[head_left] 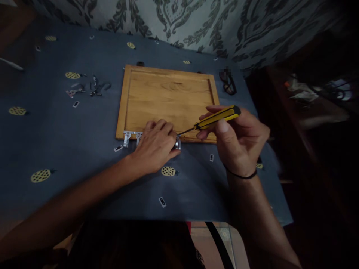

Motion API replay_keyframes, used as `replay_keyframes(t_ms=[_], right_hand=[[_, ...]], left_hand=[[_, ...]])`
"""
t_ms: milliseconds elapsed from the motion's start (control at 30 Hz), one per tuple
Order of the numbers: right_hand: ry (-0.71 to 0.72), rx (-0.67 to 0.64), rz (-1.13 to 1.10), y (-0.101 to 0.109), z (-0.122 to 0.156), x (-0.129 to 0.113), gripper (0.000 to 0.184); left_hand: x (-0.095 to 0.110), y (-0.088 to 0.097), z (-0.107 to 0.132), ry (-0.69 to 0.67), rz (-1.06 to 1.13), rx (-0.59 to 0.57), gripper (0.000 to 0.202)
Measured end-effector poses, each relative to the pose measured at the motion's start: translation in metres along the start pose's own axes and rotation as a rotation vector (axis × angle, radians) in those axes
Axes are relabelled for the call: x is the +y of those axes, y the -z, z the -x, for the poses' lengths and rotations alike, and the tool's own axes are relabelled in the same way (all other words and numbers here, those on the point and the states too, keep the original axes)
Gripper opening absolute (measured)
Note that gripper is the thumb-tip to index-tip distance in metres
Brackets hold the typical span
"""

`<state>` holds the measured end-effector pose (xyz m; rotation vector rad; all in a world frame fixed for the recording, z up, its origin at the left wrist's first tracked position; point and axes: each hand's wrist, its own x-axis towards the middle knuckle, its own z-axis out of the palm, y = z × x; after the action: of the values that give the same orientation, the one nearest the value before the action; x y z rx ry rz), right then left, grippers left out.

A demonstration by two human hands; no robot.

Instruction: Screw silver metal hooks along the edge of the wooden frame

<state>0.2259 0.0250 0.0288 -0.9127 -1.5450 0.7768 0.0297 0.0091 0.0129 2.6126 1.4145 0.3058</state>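
A framed wooden panel lies flat on the blue tablecloth. Along its near edge runs a silver metal rail with hooks, partly covered by my left hand. The fingers of that hand are curled over the rail, and the thumb lies beside the rightmost visible hook. My right hand grips a yellow and black screwdriver, slanted down to the left. Its tip meets the rail near that right hook, by my left fingertips. Any screw under the tip is too small to make out.
Several small metal pieces lie on the tablecloth left of the panel. A dark looped object, perhaps glasses, rests beyond its right corner. Patterned fabric hangs behind the table. Cluttered dark furniture stands at right.
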Motion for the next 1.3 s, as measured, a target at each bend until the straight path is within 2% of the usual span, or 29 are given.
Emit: replay_keyframes(t_ms=[167, 267, 400, 633, 767, 1033, 1300], right_hand=[[0.036, 0.002, 0.021, -0.002, -0.002, -0.002, 0.014], [0.059, 0.063, 0.007, -0.007, -0.003, -0.004, 0.02], [0.007, 0.102, -0.016, -0.011, -0.001, -0.005, 0.029], [-0.02, 0.015, 0.002, -0.007, -0.001, -0.007, 0.021], [0.009, 0.048, 0.004, -0.008, -0.001, -0.006, 0.013], [0.088, 0.255, 0.02, -0.01, 0.002, -0.006, 0.027], [0.079, 0.216, 0.024, -0.012, -0.001, -0.003, 0.03]], left_hand=[[0.0, 0.002, 0.0, 0.007, 0.001, -0.017, 0.03], [0.0, 0.002, 0.0, 0.008, 0.005, -0.013, 0.03], [0.0, 0.001, 0.0, 0.004, 0.01, 0.001, 0.031], [0.001, 0.005, -0.001, 0.004, 0.007, -0.027, 0.03], [0.001, 0.005, -0.001, 0.002, 0.002, -0.031, 0.03], [0.0, 0.0, -0.001, -0.002, 0.005, 0.025, 0.025], [-0.001, -0.001, 0.001, -0.015, 0.004, 0.043, 0.025]])
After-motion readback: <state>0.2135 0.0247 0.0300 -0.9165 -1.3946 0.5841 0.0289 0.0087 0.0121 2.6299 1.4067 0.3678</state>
